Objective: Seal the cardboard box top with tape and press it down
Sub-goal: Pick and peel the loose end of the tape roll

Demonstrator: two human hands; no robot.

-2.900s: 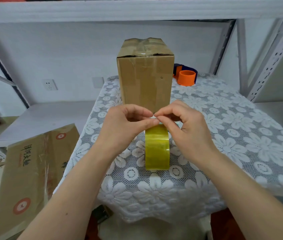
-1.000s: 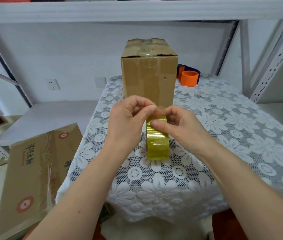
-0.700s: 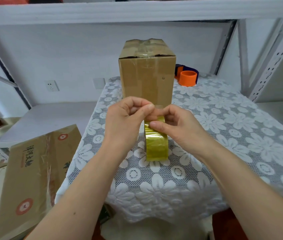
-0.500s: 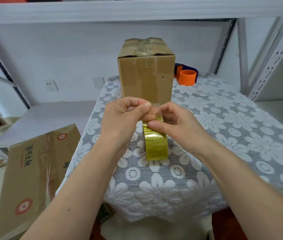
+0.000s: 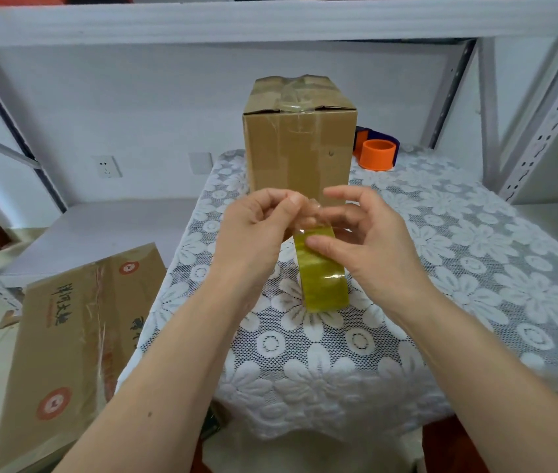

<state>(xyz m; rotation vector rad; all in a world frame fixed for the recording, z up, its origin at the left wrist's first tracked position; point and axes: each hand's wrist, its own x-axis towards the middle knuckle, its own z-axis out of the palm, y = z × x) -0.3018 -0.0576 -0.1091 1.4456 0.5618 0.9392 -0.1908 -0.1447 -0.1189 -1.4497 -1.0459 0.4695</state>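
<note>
The left hand (image 5: 253,230) pinches the loose end of the tape between its thumb and first finger. The clear strip is short and hard to see, but it runs from that pinch down to the top of the tape roll (image 5: 322,268). The right hand (image 5: 369,244) holds the roll. Its thumb presses on the yellow outside of the roll, and its other fingers are spread wide and loosely bent behind it. I cannot tell how many of those fingers touch the roll.

The roll is held up on its edge above the desk (image 5: 475,254), just in front of the person. The two hands are close together, with the roll between them.

The cardboard box (image 5: 299,155) stands tall on the desk, at 12 o'clock from the hands, a little way beyond them. Its long side goes up and down, so its top is well above the hands. The top flaps are folded shut, and some clear tape is already stuck across them and a bit down the front.

So the next move, I think, goes up and away toward 12 o'clock. Both hands are about as near to the box as each other. The left hand has the free end, so it would likely reach the top first while the right hand lets the roll turn.

An orange tape holder (image 5: 376,155) sits at 1 o'clock, beside the box. A flat box (image 5: 66,336) lies lower down at 8 o'clock.
</note>
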